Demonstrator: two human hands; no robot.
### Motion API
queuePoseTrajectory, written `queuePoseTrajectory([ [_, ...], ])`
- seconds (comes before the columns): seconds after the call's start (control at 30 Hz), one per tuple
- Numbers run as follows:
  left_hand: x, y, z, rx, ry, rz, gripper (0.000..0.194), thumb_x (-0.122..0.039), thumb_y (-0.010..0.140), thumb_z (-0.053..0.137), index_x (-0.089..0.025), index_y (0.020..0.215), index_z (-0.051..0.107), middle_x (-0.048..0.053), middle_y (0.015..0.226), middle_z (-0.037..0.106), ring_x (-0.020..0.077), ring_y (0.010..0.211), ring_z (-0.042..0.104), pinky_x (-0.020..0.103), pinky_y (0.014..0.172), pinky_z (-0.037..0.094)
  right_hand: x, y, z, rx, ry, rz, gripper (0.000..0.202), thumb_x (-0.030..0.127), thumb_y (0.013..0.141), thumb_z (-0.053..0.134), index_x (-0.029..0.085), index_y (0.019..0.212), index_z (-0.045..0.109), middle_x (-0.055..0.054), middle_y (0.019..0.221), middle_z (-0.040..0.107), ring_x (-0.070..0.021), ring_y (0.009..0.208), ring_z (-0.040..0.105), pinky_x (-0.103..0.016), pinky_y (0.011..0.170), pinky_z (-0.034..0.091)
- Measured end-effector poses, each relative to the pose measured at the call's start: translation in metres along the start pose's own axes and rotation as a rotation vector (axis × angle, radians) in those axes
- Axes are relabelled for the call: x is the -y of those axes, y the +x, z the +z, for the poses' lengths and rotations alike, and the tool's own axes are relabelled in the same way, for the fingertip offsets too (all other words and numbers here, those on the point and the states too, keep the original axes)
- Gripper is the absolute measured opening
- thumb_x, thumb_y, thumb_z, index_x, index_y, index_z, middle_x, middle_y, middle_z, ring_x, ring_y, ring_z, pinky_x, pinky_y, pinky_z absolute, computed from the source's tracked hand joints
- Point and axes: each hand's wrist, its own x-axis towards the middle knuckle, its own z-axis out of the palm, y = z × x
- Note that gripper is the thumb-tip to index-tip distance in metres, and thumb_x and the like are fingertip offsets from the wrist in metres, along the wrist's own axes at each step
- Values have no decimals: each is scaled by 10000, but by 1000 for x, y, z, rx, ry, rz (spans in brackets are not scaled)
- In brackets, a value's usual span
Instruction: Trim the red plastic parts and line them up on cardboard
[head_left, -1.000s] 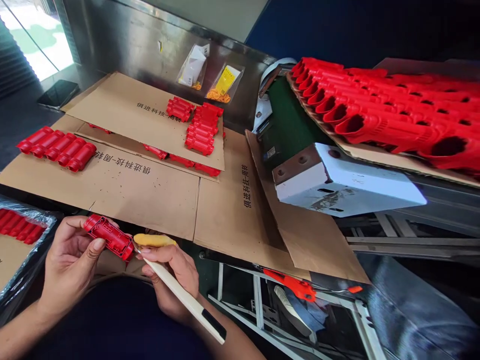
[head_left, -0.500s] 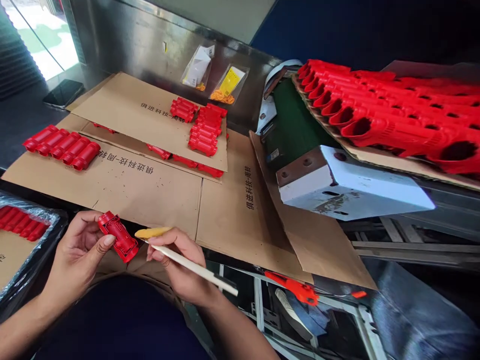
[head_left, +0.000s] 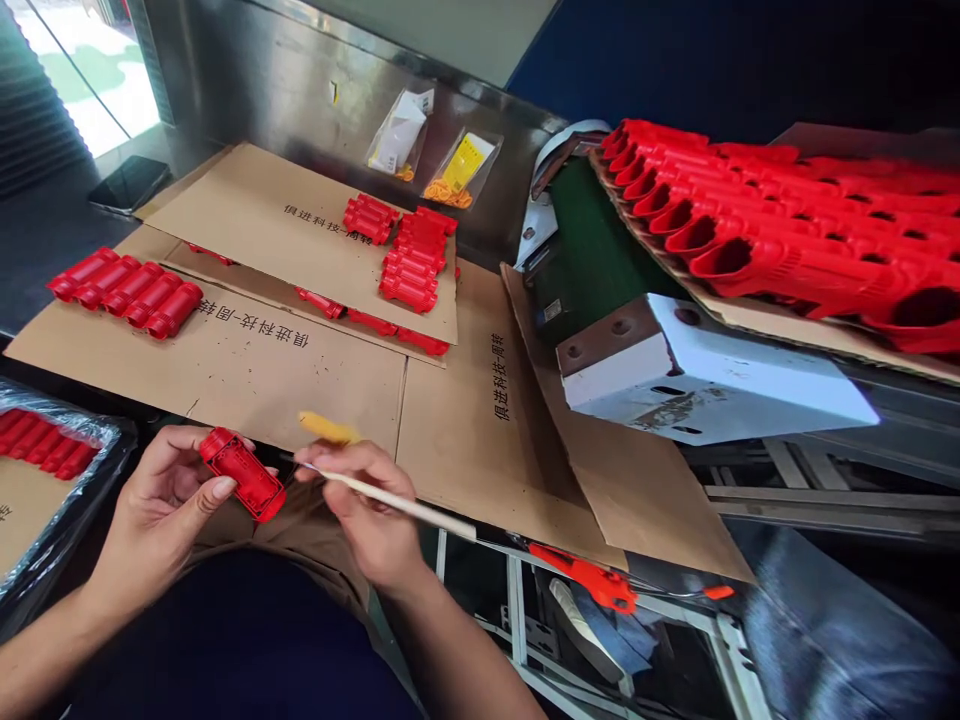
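- Holding the red part (head_left: 244, 478) between thumb and fingers, the left hand (head_left: 169, 505) in the head view was closed around its left end; the part lay tilted, dark-outlined side up, between the two hands, over the lap.
- The right hand (head_left: 373, 515) pinched a slim cream tool (head_left: 409, 506), its tip near the part's right end; whether they touched could not be told. A yellow cover (head_left: 328, 429) showed at that hand's fingers.
- Beyond the hands, cardboard sheets (head_left: 330, 375) covered much of the counter (head_left: 41, 245), with a row of red pieces (head_left: 126, 292) at left and a red cluster (head_left: 411, 260) farther back.
- A phone (head_left: 129, 185) lay at far left, two clear bags (head_left: 463, 168) behind the sheets, and a large red batch (head_left: 802, 225) at right.
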Motion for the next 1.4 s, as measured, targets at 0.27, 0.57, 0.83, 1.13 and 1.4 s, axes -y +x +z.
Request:
queuePoseTrajectory([
  [0.27, -10, 3, 8, 27, 7, 25, 160, -327, 887, 896, -266, 974, 777, 6, 979, 814, 141, 831, 763, 198, 790, 626, -7, -3, 21, 34, -464, -451, 216, 180, 1055, 670, 184, 1262, 732, -136, 1165, 821, -233, 1036, 783, -386, 904, 687],
  [0.57, -1, 3, 5, 74, 8, 81, 122, -286, 944, 841, -270, 1016, 744, -18, 956, 785, 121, 834, 748, 187, 841, 621, -7, -4, 21, 24, -478, -464, 226, 150, 1054, 652, 175, 1266, 724, -142, 1147, 806, -240, 1040, 782, -407, 888, 698],
  [0.83, 2, 3, 4, 43, 31, 88, 139, -288, 943, 842, -277, 1044, 748, -5, 1013, 791, 136, 906, 756, 180, 859, 618, -5, -6, 23, -4, -437, -401, 195, 204, 1086, 618, 201, 1255, 715, -127, 1116, 818, -239, 1057, 795, -407, 901, 695],
  [1.13, -2, 6, 7, 46, 29, 97, 138, -308, 930, 856, -283, 1024, 758, -21, 956, 791, 122, 875, 759, 157, 846, 611, -4, -3, 21, 13, -437, -403, 187, 227, 1091, 642, 201, 1260, 717, -128, 1143, 824, -226, 1057, 792, -378, 896, 689],
  [1.4, -5, 4, 11, 14, 62, 117, 133, -303, 909, 876, -277, 980, 766, -13, 944, 791, 120, 848, 756, 145, 797, 608, -5, -8, 25, -20, -463, -395, 220, 169, 1066, 632, 216, 1265, 713, -117, 1121, 819, -242, 1058, 788, -409, 910, 679],
])
